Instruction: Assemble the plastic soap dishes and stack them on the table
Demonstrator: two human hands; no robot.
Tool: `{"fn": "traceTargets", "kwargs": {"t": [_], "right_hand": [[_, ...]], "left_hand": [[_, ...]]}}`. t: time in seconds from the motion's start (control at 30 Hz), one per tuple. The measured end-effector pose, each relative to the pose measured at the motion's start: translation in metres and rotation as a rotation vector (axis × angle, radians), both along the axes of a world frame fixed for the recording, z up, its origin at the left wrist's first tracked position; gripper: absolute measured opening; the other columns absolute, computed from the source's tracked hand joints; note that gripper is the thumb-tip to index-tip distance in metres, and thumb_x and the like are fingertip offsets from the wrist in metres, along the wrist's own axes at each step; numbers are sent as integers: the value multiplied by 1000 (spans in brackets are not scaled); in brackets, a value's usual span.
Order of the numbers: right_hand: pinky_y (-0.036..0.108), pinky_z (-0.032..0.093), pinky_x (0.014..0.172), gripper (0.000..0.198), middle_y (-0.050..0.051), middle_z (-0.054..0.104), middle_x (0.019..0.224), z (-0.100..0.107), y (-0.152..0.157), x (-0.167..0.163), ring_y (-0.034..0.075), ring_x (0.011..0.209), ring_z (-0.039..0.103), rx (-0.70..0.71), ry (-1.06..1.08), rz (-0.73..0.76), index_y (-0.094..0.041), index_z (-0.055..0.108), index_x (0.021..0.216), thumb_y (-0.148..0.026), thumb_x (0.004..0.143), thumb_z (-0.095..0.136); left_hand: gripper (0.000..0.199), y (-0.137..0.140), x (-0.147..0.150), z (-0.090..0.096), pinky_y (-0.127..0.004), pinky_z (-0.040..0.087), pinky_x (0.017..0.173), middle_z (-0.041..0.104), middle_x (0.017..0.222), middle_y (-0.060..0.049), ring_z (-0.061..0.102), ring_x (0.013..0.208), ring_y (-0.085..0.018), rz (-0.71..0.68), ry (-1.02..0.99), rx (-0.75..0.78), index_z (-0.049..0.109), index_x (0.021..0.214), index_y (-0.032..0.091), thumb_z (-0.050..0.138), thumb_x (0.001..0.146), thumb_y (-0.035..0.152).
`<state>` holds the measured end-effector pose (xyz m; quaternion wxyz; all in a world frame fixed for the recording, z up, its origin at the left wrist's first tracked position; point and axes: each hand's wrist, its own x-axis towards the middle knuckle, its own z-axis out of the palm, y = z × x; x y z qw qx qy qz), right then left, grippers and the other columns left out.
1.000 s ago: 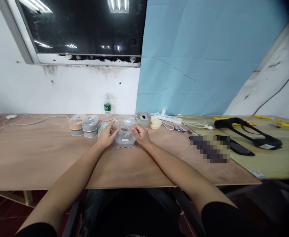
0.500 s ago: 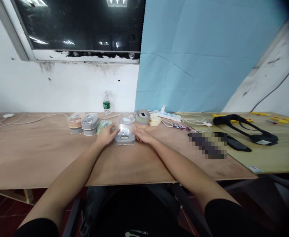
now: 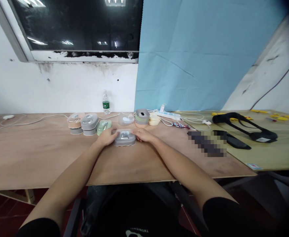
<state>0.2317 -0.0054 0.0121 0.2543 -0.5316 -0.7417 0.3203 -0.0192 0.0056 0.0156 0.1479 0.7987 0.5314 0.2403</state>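
Note:
A grey plastic box with a clear lid (image 3: 125, 137) sits on the wooden table in front of me. A round label shows on top of the lid, which lies flat on the box. My left hand (image 3: 106, 137) grips the box's left side, its thumb at the lid edge. On the opposite side my right hand (image 3: 142, 134) presses against the box, fingers curled and partly hidden. Just behind my left hand stands a green box with a clear lid (image 3: 104, 125). A loose clear lid (image 3: 126, 119) lies behind the grey box.
Stacked grey boxes (image 3: 89, 123) and an orange-and-grey stack (image 3: 75, 123) stand to the left. Behind the right hand are a grey-green stack (image 3: 142, 118), cream pieces (image 3: 154, 119) and a power strip (image 3: 169, 115). A water bottle (image 3: 106, 104) stands by the wall; a black strap-like frame (image 3: 245, 126) lies right.
The clear lid, raised and tilted above the grey box before, has come down flat onto it. Both hands stay at the box's sides. The view has shifted slightly.

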Motion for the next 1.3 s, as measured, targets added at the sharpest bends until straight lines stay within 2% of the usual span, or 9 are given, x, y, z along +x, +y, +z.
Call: {"fn": "traceTargets", "kwargs": {"t": [0.13,0.27,0.5,0.63,0.77,0.87,1.03,1.13,1.3], "right_hand": [[21,35,42,55,-2,51,42,0,0,1,9,39,47,-31,9,31,-17,51,53,-64,81,48],[20,32,38,54,-1,54,46,-6,5,1,9,38,47,-55,44,-43,-17,53,57,-66,79,50],[20,32,40,57,0,55,46,-14,14,5,9,38,48,67,-4,-126,-17,54,58,-69,80,44],[22,35,46,58,0,57,48,-15,15,9,12,46,53,161,-64,-126,-17,55,58,-67,83,40],[23,39,53,59,2,59,52,-19,18,10,13,52,56,207,-57,-136,-17,56,61,-65,87,35],[23,37,47,62,1,58,51,-21,22,10,12,44,52,147,12,-207,-17,58,67,-65,89,27],[21,34,42,60,0,58,51,-23,25,12,10,36,47,119,79,-244,-16,59,73,-66,88,29],[21,34,45,56,0,60,53,-24,24,12,9,40,48,158,47,-211,-16,61,74,-63,88,34],[22,36,52,50,0,60,56,-21,20,9,12,50,52,281,11,-175,-17,63,76,-58,88,39]], "left_hand": [[51,0,-1,0,-34,44,90,66,115,-8,61,102,-26,-40,21,-2,61,120,18,42,86,51],[55,2,-2,-1,-34,44,91,67,110,-9,61,101,-25,-67,51,7,58,125,17,39,88,53],[59,3,1,-6,-36,36,104,57,128,-11,51,119,-25,-175,42,130,51,133,17,31,91,55],[82,0,1,-9,-36,37,104,47,139,-12,47,125,-28,-278,47,79,39,140,16,56,76,63],[97,-4,3,-6,-38,39,103,46,138,-13,48,123,-30,-273,48,74,36,141,18,74,59,55],[93,-8,4,4,-38,36,105,44,136,-12,45,123,-31,-185,58,168,38,140,19,74,60,50],[83,-12,-7,22,-38,35,103,44,131,-13,45,120,-31,234,24,383,36,140,23,66,69,54],[80,-9,-18,24,-43,32,103,40,134,-16,42,121,-35,434,53,403,41,136,19,64,70,58],[64,-3,-21,20,-54,24,104,32,143,-17,33,126,-41,534,140,424,54,121,16,62,72,57]]}}
